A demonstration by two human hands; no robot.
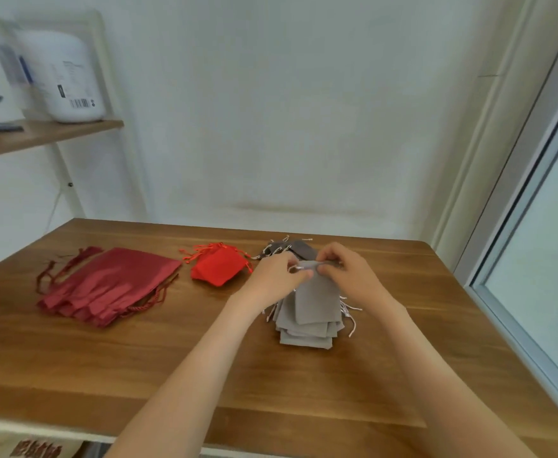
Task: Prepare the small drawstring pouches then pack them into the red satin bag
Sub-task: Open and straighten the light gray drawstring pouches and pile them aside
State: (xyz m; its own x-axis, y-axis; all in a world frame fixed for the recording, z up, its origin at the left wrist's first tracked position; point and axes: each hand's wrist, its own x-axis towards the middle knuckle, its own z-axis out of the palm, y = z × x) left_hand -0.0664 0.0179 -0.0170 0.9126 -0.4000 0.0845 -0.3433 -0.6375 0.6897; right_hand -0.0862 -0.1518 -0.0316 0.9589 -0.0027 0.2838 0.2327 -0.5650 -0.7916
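Both hands pinched the mouth of one grey drawstring pouch (317, 299). The left hand (280, 272) held its nine o'clock corner, where a white cord end showed, and the right hand (347, 269) held its three o'clock corner. The pouch's long axis ran twelve to six, with the mouth far in the grip and the body lying towards the person over the stack of grey pouches (304, 337). Drawing the cords would likely mean pulling along nine to three, and the two hands were equally near.

The small red pouches (216, 267) lay at nine o'clock of the hands. The red satin bags (105, 285) lay farther that way, on the left hand's side. Everything rested on a wooden table (138, 375) against a white wall, with a shelf (39, 135) at ten and a window (541, 242) at three.
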